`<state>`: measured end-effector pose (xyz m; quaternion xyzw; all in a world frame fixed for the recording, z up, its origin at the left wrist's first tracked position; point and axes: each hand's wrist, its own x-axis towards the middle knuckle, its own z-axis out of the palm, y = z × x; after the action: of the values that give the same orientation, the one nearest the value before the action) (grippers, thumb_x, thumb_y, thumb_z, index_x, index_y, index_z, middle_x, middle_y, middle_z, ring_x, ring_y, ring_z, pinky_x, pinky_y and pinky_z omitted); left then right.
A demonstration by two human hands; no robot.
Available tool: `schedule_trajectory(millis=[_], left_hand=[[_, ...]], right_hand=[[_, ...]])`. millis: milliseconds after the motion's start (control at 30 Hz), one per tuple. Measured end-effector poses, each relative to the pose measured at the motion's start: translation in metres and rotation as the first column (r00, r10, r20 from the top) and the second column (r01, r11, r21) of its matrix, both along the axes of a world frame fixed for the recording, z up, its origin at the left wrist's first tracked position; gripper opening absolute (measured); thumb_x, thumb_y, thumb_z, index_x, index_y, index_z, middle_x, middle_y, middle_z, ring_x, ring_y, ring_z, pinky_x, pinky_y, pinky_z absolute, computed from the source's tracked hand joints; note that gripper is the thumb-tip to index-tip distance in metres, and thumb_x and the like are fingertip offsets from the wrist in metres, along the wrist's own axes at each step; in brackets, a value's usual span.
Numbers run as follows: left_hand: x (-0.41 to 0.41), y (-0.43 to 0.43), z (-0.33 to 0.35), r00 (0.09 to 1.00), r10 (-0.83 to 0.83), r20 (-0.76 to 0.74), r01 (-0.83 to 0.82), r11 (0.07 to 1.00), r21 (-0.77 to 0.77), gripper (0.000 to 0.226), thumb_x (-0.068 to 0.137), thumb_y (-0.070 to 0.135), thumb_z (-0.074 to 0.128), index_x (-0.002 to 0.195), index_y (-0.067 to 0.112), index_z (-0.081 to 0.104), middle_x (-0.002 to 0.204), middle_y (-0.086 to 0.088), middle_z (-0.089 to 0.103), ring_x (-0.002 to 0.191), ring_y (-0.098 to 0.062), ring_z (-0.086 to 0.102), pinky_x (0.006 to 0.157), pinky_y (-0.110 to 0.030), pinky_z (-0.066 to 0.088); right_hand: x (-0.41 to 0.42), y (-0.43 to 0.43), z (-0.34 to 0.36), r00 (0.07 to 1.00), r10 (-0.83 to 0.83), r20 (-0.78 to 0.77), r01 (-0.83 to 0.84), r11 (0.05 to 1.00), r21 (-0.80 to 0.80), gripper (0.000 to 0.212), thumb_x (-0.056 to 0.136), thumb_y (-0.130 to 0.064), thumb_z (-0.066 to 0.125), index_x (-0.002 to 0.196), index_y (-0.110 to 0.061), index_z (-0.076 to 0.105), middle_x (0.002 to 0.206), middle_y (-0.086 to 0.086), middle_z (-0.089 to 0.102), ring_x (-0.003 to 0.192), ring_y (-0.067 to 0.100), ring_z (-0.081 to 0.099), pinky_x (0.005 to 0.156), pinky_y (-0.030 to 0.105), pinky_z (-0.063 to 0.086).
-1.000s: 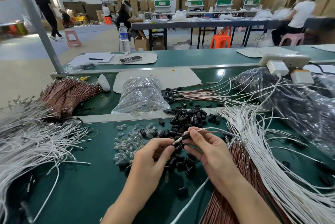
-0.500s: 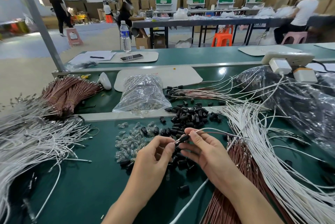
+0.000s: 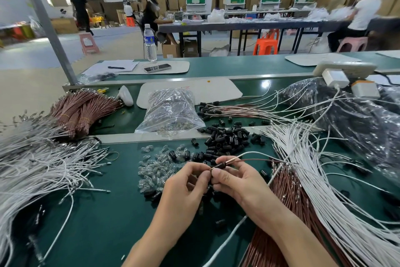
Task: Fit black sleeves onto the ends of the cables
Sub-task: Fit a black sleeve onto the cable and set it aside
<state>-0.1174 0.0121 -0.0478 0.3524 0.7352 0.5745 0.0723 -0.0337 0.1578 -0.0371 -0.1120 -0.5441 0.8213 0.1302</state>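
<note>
My right hand (image 3: pixel 236 180) pinches a black sleeve (image 3: pixel 221 166) threaded on a white cable (image 3: pixel 257 153) and a brown cable (image 3: pixel 259 160) that run off to the right. My left hand (image 3: pixel 186 182) has its fingertips curled at the metal tip sticking out of the sleeve's left end. Both hands hover above a heap of loose black sleeves (image 3: pixel 227 139) on the green bench (image 3: pixel 104 219). Clear small bulbs (image 3: pixel 155 169) lie just left of the hands.
White cable bundles lie at the left (image 3: pixel 32 169) and right (image 3: pixel 320 191), brown cables (image 3: pixel 287 201) under my right forearm and a tied brown bundle (image 3: pixel 82 108) at far left. A clear bag (image 3: pixel 171 111), finished sleeved cables (image 3: pixel 233 111) and a dark plastic bag (image 3: pixel 357 119) sit behind.
The hands have stayed together over the sleeve pile. The sleeve has slid along the cables, and a metal tip now shows at its left end.
</note>
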Motion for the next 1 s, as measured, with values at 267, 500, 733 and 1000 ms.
schedule_trajectory(millis=[267, 500, 733, 1000], left_hand=[[0.003, 0.000, 0.002, 0.999, 0.018, 0.028, -0.018, 1.000, -0.002, 0.019, 0.099, 0.025, 0.062, 0.096, 0.044, 0.064, 0.079, 0.010, 0.072, 0.069, -0.017, 0.066, 0.064, -0.030, 0.055], [0.003, -0.001, 0.004, 0.998, 0.029, 0.056, -0.030, 0.999, 0.020, 0.020, 0.101, 0.027, 0.060, 0.095, 0.046, 0.062, 0.082, 0.010, 0.071, 0.072, -0.016, 0.065, 0.067, -0.031, 0.055], [0.008, -0.001, 0.009, 0.995, 0.013, 0.094, -0.017, 0.999, 0.043, 0.009, 0.098, 0.030, 0.063, 0.095, 0.037, 0.067, 0.081, 0.009, 0.072, 0.073, -0.017, 0.066, 0.068, -0.033, 0.055], [0.007, -0.001, 0.011, 0.999, 0.019, 0.029, -0.020, 0.999, 0.034, 0.006, 0.096, 0.030, 0.067, 0.094, 0.030, 0.072, 0.077, 0.013, 0.070, 0.063, -0.001, 0.057, 0.061, -0.018, 0.047]], right_hand=[[0.000, 0.000, 0.001, 0.998, -0.058, -0.006, 0.058, 0.996, -0.061, 0.017, 0.076, -0.026, 0.082, 0.093, -0.027, 0.079, 0.093, 0.013, 0.075, 0.081, 0.019, 0.073, 0.071, 0.025, 0.059], [0.001, 0.000, 0.004, 0.999, -0.053, 0.003, 0.053, 0.999, 0.000, 0.028, 0.069, -0.040, 0.086, 0.094, -0.031, 0.077, 0.095, 0.014, 0.076, 0.077, 0.018, 0.072, 0.068, 0.027, 0.059], [0.002, -0.004, 0.005, 0.998, -0.059, 0.009, 0.058, 0.995, 0.076, 0.018, 0.076, -0.031, 0.080, 0.093, -0.031, 0.077, 0.092, 0.010, 0.077, 0.078, 0.017, 0.071, 0.068, 0.027, 0.059], [0.004, -0.006, 0.006, 0.998, -0.062, 0.026, 0.058, 0.986, 0.159, 0.017, 0.079, -0.034, 0.077, 0.095, -0.030, 0.078, 0.090, 0.008, 0.077, 0.079, 0.016, 0.071, 0.070, 0.027, 0.059]])
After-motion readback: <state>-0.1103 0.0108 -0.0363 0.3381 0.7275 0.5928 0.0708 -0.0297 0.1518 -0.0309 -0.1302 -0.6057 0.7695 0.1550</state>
